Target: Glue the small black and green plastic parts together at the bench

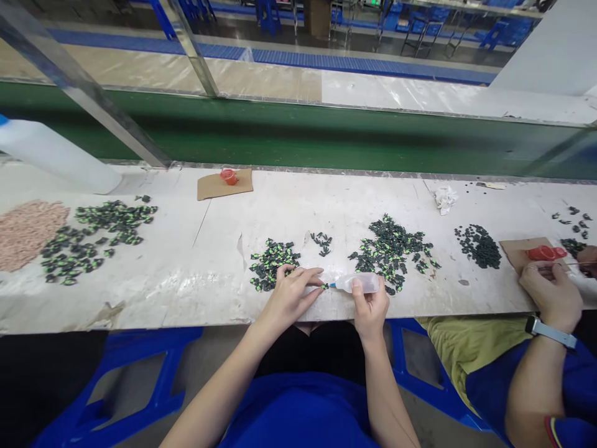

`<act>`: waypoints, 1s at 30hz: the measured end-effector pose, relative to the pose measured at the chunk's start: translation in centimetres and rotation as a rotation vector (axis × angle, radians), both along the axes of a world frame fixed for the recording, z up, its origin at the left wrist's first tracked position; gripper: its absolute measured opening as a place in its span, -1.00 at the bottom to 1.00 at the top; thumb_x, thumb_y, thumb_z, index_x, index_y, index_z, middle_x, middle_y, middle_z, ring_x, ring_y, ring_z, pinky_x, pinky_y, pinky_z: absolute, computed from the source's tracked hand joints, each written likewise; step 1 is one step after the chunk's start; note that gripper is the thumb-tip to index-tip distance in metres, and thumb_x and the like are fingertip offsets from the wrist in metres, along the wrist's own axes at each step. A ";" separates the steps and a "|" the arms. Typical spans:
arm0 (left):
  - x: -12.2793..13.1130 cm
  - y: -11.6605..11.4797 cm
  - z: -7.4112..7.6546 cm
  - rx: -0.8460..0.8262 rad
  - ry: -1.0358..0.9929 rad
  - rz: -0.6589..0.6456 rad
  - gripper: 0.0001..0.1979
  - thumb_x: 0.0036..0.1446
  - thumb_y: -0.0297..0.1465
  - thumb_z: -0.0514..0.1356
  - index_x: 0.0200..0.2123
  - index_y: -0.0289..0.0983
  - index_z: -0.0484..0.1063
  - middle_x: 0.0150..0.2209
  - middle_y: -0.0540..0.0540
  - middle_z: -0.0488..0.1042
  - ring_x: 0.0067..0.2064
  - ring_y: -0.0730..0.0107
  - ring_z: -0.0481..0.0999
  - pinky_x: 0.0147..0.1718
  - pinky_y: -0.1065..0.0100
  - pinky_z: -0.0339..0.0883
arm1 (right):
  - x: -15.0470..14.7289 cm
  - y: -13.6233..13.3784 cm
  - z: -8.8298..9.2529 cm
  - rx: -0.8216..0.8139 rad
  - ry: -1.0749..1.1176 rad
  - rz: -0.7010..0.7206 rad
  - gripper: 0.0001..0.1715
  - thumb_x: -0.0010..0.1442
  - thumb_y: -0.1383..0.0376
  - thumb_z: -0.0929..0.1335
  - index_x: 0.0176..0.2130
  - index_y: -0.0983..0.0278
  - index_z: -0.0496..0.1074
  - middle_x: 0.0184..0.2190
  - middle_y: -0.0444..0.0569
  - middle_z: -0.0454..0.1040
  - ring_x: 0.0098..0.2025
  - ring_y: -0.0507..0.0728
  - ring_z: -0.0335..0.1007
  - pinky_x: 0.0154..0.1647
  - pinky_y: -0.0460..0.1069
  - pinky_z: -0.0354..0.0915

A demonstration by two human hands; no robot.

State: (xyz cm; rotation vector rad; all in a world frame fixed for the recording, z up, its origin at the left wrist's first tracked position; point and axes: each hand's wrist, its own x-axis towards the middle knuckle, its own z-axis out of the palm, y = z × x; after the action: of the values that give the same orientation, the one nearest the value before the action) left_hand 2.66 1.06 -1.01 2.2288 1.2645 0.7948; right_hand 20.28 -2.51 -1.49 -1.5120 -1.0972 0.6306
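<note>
My left hand [295,294] pinches a small black-and-green part [325,286] between thumb and finger, just above the table. In my right hand [372,311] lies a clear squeeze bottle [364,283], held sideways. Its blue nozzle tip [332,285] points left and meets or nearly meets the part; which of the two I cannot tell. A pile of black-and-green parts [274,261] sits beside my left hand, partly hidden by it. Beyond my right hand spreads a larger pile of similar parts [394,246]. Between the piles are several loose dark pieces [321,242].
At left stand a big white bottle [60,155], a heap of pinkish pieces [30,233] and more black-and-green parts [116,218]. A red cup [228,177] rests on cardboard [209,188]. Rightward are crumpled tissue [445,199], black pieces [478,246] and a co-worker's hand [553,292]. A green conveyor belt [326,137] runs behind.
</note>
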 end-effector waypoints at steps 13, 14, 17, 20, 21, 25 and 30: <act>0.0 0.0 0.2 0.013 0.024 0.010 -0.68 0.17 -0.44 0.22 0.00 -0.21 0.29 -0.28 -0.01 0.65 -0.12 0.28 0.56 0.03 0.11 0.03 | 0.0 0.1 0.4 -0.005 -0.042 -0.001 -0.76 0.16 0.11 0.34 -0.37 0.22 0.30 -0.58 -0.17 0.40 -0.55 0.08 0.31 -0.54 -0.06 0.19; 0.0 0.0 0.2 0.011 0.024 0.010 -0.68 0.17 -0.44 0.22 -0.01 -0.21 0.30 -0.28 -0.01 0.65 -0.12 0.28 0.56 0.03 0.11 0.03 | 0.0 0.1 0.4 -0.004 -0.043 -0.003 -0.76 0.16 0.11 0.34 -0.37 0.23 0.31 -0.58 -0.17 0.40 -0.55 0.08 0.31 -0.54 -0.06 0.19; 0.0 0.1 0.3 -0.006 0.029 0.008 -0.68 0.17 -0.44 0.22 -0.01 -0.21 0.30 -0.27 -0.02 0.65 -0.10 0.28 0.55 0.03 0.10 0.03 | 0.0 0.1 0.4 -0.010 -0.050 -0.007 -0.76 0.16 0.11 0.34 -0.36 0.23 0.32 -0.58 -0.16 0.40 -0.55 0.08 0.30 -0.54 -0.06 0.18; 0.0 0.1 0.4 -0.027 0.039 0.007 -0.69 0.17 -0.43 0.21 0.00 -0.20 0.31 -0.26 -0.04 0.65 -0.09 0.26 0.55 0.04 0.09 0.03 | 0.0 0.1 0.5 -0.015 -0.057 -0.009 -0.76 0.17 0.11 0.33 -0.36 0.23 0.31 -0.59 -0.17 0.40 -0.57 0.07 0.29 -0.55 -0.06 0.18; 0.0 0.1 0.4 -0.030 0.041 0.008 -0.69 0.18 -0.43 0.21 0.00 -0.20 0.31 -0.26 -0.04 0.65 -0.09 0.25 0.55 0.04 0.08 0.03 | 0.0 0.1 0.4 -0.015 -0.058 -0.012 -0.76 0.17 0.11 0.33 -0.36 0.23 0.31 -0.59 -0.17 0.40 -0.57 0.07 0.29 -0.56 -0.06 0.18; 0.0 0.1 0.3 -0.022 0.043 0.010 -0.69 0.17 -0.43 0.21 0.00 -0.20 0.31 -0.27 -0.04 0.65 -0.10 0.25 0.55 0.04 0.08 0.03 | -0.1 0.1 0.3 -0.007 -0.043 -0.037 -0.76 0.16 0.11 0.33 -0.36 0.23 0.31 -0.58 -0.16 0.41 -0.57 0.07 0.30 -0.56 -0.06 0.20; 0.0 0.1 0.2 -0.030 0.042 0.022 -0.71 0.19 -0.41 0.20 -0.01 -0.19 0.32 -0.28 -0.04 0.65 -0.10 0.24 0.55 0.05 0.06 0.03 | 0.0 0.0 0.0 0.002 -0.002 -0.049 -0.75 0.15 0.11 0.35 -0.37 0.23 0.30 -0.59 -0.17 0.40 -0.56 0.07 0.31 -0.56 -0.06 0.21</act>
State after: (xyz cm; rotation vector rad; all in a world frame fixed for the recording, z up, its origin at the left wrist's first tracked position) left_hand 2.70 1.12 -0.82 2.2227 1.3141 0.7358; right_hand 20.32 -2.50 -1.50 -1.5333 -1.0583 0.5938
